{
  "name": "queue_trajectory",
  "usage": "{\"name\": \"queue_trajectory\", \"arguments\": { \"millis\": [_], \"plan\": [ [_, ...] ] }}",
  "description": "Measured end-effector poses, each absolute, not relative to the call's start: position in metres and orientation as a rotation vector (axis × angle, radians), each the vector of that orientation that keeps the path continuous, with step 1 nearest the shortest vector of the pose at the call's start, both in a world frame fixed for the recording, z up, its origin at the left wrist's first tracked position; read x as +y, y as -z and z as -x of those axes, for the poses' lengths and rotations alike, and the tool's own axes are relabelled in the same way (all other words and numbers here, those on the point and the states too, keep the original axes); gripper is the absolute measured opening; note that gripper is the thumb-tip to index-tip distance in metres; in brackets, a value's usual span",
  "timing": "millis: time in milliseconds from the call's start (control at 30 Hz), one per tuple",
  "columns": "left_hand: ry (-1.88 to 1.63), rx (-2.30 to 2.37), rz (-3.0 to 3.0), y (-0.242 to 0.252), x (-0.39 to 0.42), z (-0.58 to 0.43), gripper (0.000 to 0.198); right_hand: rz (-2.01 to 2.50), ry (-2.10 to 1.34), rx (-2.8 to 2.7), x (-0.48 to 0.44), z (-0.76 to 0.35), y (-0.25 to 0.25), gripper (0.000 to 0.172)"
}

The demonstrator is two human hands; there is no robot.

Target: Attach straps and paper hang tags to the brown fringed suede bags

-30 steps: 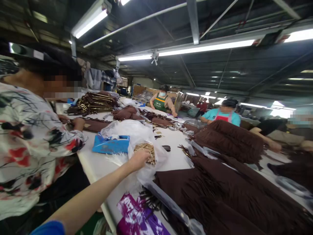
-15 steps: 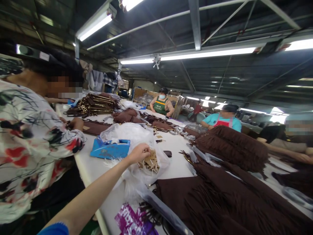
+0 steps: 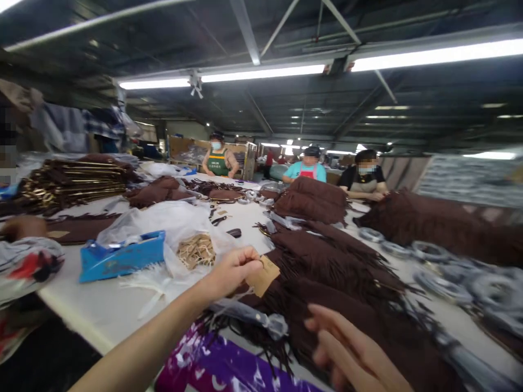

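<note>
Over the white desk [image 3: 98, 305], the left grip [image 3: 235, 268], now clear of the translucent, crumpled plastic bag [image 3: 143, 218] leftward, pinches a tan, rectangular paper tag [image 3: 263, 276], thus separated, while the right grip [image 3: 349, 348], fingers parted, has appeared rightward.

The left hand [image 3: 236, 269] is pinching a tan tag [image 3: 265, 276], while the right hand [image 3: 347, 348] is curving, with loosely bent fingers, before dark brown fringed cloth [image 3: 322, 261]. A blue tape dispenser [image 3: 122, 260] is standing beside a whitish plastic bag [image 3: 151, 220], where more tan tags [image 3: 196, 251] are lying piled.
</note>
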State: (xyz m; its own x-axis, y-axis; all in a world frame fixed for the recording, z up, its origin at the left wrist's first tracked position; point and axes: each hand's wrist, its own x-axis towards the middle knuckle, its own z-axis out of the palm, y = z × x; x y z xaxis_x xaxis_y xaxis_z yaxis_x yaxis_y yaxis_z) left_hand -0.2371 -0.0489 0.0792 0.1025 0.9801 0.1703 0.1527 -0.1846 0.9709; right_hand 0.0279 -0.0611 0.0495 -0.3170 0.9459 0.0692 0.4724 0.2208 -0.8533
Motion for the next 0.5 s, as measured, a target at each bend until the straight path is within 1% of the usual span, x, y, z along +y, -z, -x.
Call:
{"name": "queue_trajectory", "arguments": {
  "millis": [33,67,100,167,200,267,367,433,500],
  "plan": [
    [-1.153,1.132,-1.519,-0.078,-0.049,0.220,0.028,1.188,-1.191,-1.826,-0.063,-0.020,-0.051,0.052],
    [-1.126,1.107,-1.544,-0.075,-0.048,0.204,0.025,1.105,-1.297,-1.725,-0.061,-0.011,-0.053,0.056],
    [-1.112,1.092,-1.574,-0.072,-0.046,0.191,0.022,1.048,-1.332,-1.692,-0.058,-0.003,-0.055,0.053],
    [-1.116,1.086,-1.614,-0.062,-0.043,0.171,0.020,1.031,-1.314,-1.626,-0.048,0.007,-0.055,0.036],
    [-1.121,1.088,-1.605,-0.057,-0.041,0.164,0.022,1.039,-1.288,-1.608,-0.043,0.007,-0.054,0.031],
    [-1.077,1.053,-1.525,-0.046,-0.041,0.157,0.030,1.046,-1.246,-1.579,-0.036,0.002,-0.049,0.027],
    [-0.852,0.901,-1.359,-0.033,-0.047,0.157,0.041,1.022,-1.204,-1.631,-0.029,-0.012,-0.040,0.021],
    [-0.746,0.854,-1.314,-0.027,-0.056,0.160,0.039,1.000,-1.179,-1.713,-0.029,-0.017,-0.035,0.017],
    [-0.728,0.886,-1.290,-0.022,-0.065,0.165,0.033,0.978,-1.187,-1.775,-0.030,-0.017,-0.030,0.016]
  ]
}}
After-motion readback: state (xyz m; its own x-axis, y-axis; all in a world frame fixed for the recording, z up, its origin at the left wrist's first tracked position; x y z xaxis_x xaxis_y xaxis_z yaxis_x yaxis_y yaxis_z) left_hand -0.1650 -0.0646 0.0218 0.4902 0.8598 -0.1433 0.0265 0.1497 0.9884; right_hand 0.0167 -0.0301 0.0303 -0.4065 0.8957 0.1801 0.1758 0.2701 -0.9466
